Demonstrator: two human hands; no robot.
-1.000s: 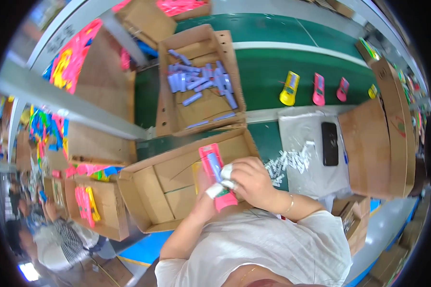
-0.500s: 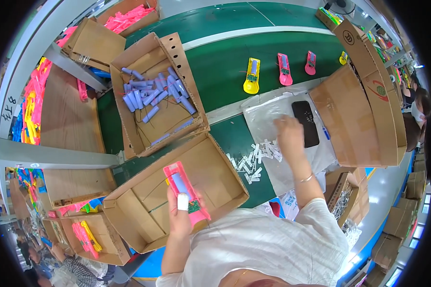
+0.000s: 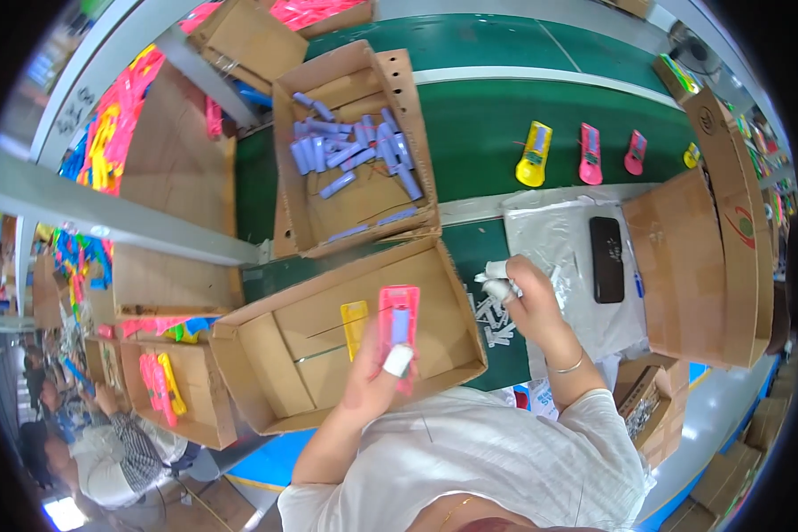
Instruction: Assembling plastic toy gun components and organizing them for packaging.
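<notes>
- Left hand (image 3: 369, 376): closed round the pink shell (image 3: 399, 299), white-wrapped thumb against it.
- Pink shell: held over the near carton (image 3: 270, 365), towards that carton's near edge and right end; a purple cell (image 3: 401, 325) lies inside it.
- Right hand (image 3: 534, 306): thumb and finger, tips wrapped white, drawn nearly together over the surface (image 3: 470, 241); cannot tell whether a piece is gripped.
- White pieces (image 3: 498, 326): loose below that hand, along the left edge of the plastic sheet (image 3: 569, 238).
- Phone (image 3: 607, 260): near the sheet's right edge.
- Yellow shell (image 3: 355, 321): in the near carton, left of the pink shell.
- Far carton (image 3: 356, 210): purple cells piled inside.
</notes>
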